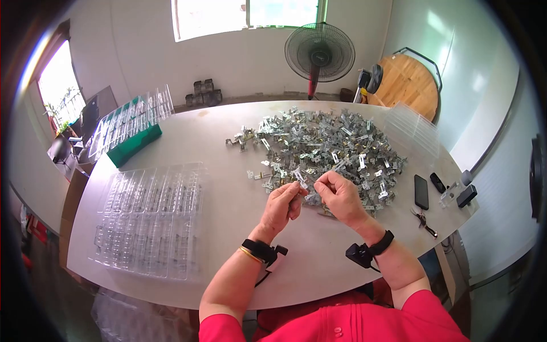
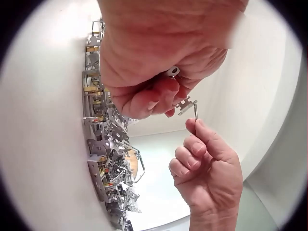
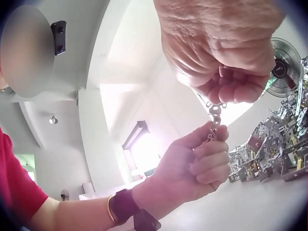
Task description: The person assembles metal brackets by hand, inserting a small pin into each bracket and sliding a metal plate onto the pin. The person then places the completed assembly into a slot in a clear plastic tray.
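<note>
My left hand [image 1: 281,206] grips a small silvery metal bracket [image 3: 215,113] near the front edge of a large pile of metal brackets [image 1: 325,139]. One toothed end of it pokes out past the fingers in the left wrist view, and the rest is hidden in the hand. Facing it, my right hand [image 1: 342,198] pinches a thin metal piece [image 2: 196,112] between thumb and forefinger. The top of that piece meets the bracket's end in this view. Both hands are raised close together over the table.
Clear plastic compartment trays [image 1: 149,222] lie at the left, with more trays on a green box [image 1: 135,145] behind. A clear tray [image 1: 411,130] stands at the back right. A phone [image 1: 421,192] and pliers [image 1: 424,223] lie right of the pile on the table [image 1: 228,285].
</note>
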Demonstrator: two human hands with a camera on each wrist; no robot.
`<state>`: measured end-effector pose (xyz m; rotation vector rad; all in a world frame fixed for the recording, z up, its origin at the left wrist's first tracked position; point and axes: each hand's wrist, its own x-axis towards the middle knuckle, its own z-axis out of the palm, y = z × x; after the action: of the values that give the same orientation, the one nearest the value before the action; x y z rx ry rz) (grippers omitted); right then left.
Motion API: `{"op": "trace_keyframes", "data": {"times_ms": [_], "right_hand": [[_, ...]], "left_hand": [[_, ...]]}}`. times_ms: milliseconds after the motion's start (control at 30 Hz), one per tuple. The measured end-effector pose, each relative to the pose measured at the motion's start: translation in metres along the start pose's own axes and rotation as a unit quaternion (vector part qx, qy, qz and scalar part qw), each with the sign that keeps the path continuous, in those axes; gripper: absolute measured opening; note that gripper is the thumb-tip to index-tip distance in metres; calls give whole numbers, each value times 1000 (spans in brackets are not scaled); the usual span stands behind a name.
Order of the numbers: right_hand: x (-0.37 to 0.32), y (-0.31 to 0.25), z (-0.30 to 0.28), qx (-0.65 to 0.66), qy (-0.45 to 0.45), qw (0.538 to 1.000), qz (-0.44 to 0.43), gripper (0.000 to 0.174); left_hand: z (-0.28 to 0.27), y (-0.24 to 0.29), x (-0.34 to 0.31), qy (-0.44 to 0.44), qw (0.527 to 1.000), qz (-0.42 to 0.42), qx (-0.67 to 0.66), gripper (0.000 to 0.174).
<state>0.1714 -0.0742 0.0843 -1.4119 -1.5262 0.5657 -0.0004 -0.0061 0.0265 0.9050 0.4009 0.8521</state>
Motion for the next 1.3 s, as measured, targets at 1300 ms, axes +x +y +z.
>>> {"op": "trace_keyframes", "data": {"times_ms": [1300], "right_hand": [[13,-1,-14,-51,-112,990,70,17]], "left_hand": [[-4,-15,-2,8,912,145,383,30]]}}
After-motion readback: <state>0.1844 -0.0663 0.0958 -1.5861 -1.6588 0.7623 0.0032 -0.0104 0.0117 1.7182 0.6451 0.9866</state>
